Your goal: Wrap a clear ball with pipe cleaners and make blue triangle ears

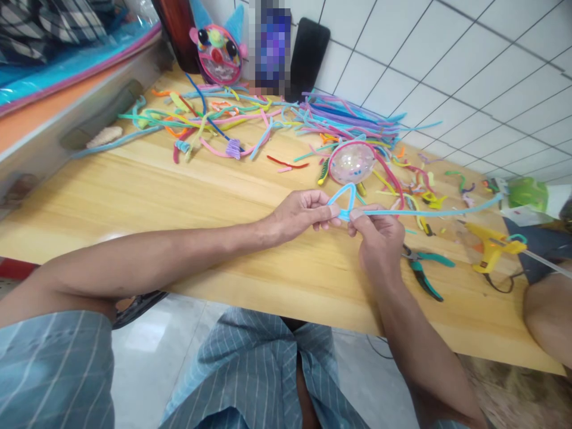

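A light blue pipe cleaner [415, 213] is bent into a small triangle at one end, and its long free end stretches to the right. My left hand [308, 211] pinches the lower left corner of that triangle. At the lower right corner, my right hand [379, 233] grips the same pipe cleaner between thumb and fingers. Just beyond my hands lies a clear round ball with a pink rim [353, 162].
Many coloured pipe cleaners [353, 116] lie along the tiled wall. A decorated face [218, 53] and a black phone [309, 56] lean at the back. Teal-handled pliers [424, 277] and a yellow glue gun [494, 245] lie to the right, near a person's limb [547, 310].
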